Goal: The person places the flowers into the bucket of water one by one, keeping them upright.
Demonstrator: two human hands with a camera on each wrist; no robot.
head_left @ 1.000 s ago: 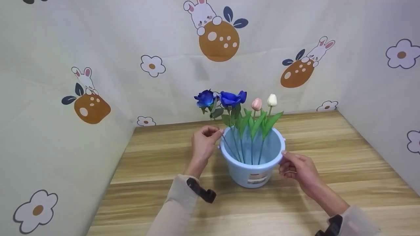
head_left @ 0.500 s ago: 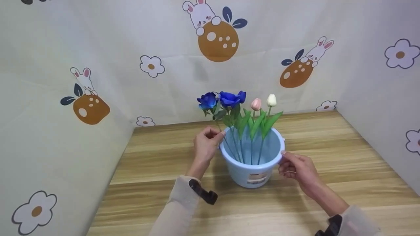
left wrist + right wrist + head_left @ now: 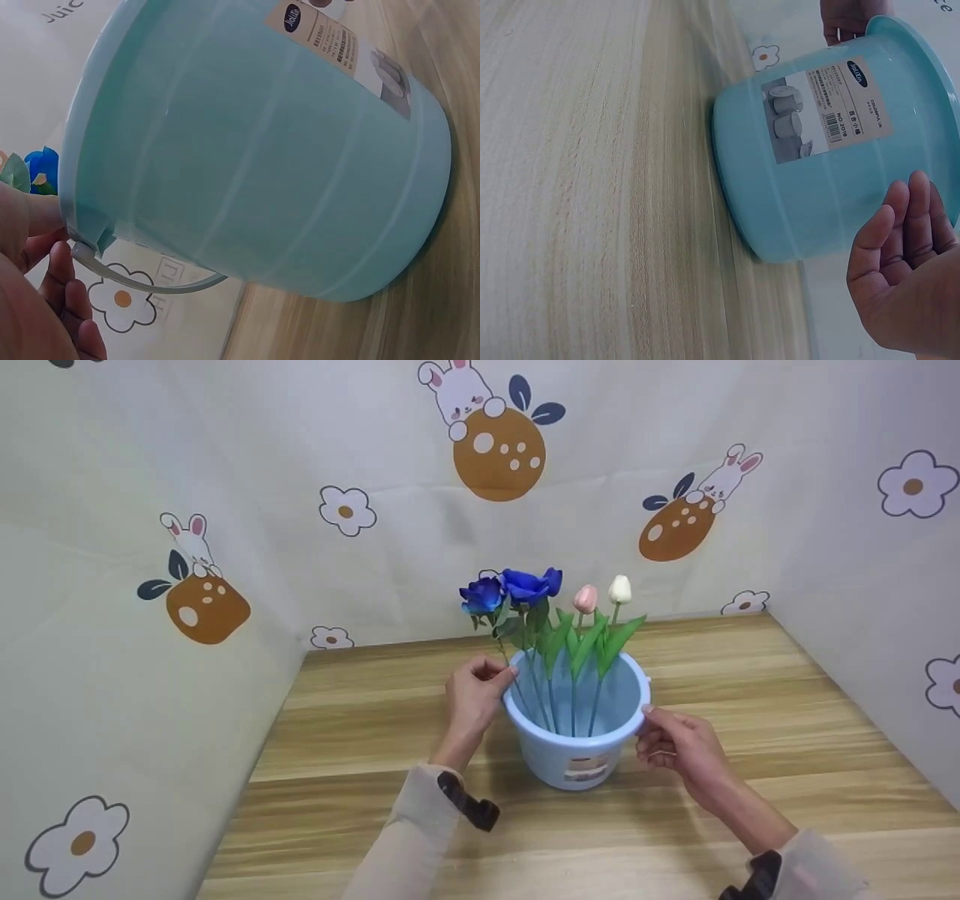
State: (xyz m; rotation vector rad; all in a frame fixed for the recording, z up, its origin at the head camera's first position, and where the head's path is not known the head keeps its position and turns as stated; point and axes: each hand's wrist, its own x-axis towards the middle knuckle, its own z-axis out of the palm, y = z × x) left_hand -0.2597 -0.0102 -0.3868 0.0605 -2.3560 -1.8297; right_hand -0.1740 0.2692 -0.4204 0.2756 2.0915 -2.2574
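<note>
A light blue bucket (image 3: 551,757) stands upright on the wooden table, with artificial flowers leaning in it. At its left rim my left hand (image 3: 472,697) pinches the stem of the leftmost blue rose (image 3: 482,595), whose lower end is inside the bucket. My right hand (image 3: 686,739) holds the right rim, thumb at the edge and fingers curled below it. Beside the held rose are more blue rose blooms (image 3: 526,586), then a pink tulip (image 3: 585,599) and a white tulip (image 3: 619,589). In the left wrist view the bucket's handle (image 3: 161,289) hangs beside my left fingers.
Wood-grain tabletop (image 3: 360,720) surrounds the bucket. Pale cloth walls (image 3: 262,442) printed with rabbits and flowers rise at the back and both sides. The bucket carries a paper label (image 3: 829,109) on its near side.
My left hand has moved slightly right and toward me, bringing the leftmost blue rose closer to the other blue blooms and a little lower. My right hand has stayed at the rim.
</note>
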